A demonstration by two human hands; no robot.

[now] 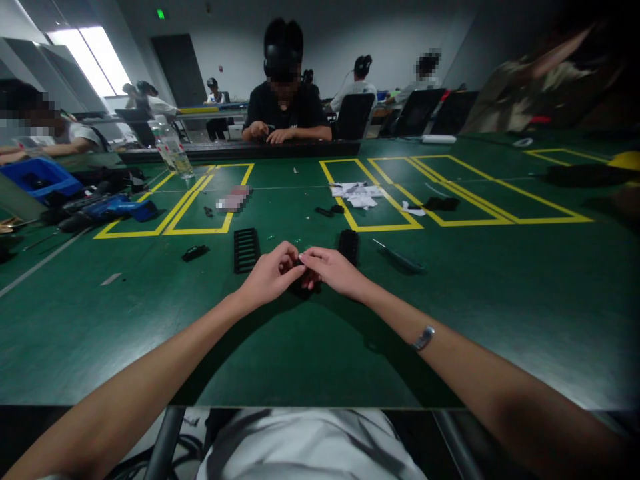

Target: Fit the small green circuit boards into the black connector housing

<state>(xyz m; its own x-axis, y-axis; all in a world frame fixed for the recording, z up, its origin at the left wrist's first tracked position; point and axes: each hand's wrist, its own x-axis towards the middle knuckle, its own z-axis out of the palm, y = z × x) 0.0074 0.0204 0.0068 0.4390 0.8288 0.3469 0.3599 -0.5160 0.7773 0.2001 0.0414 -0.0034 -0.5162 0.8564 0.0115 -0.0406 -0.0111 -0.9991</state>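
Note:
My left hand [276, 270] and my right hand [330, 267] meet at the middle of the green table [320, 353], fingertips pinched together. A small dark piece shows between them, mostly covered by the fingers, so its kind is unclear. Just left of my left hand lies a black slotted plastic frame [245, 251]. A second black slotted part [349, 247] sits behind my right hand, partly hidden by it. Tiny green bits [297, 241] are scattered beyond my fingers. To the right rests a screwdriver [400, 257] with a thin metal shaft and dark handle.
A small black part [195, 253] lies at left. Farther back are crumpled white papers [357, 195], black pieces [440, 204], clear bottles [175, 150], a blue power tool [117, 208] and a blue bin [37, 179]. Across the table sits a person [285, 100] in black.

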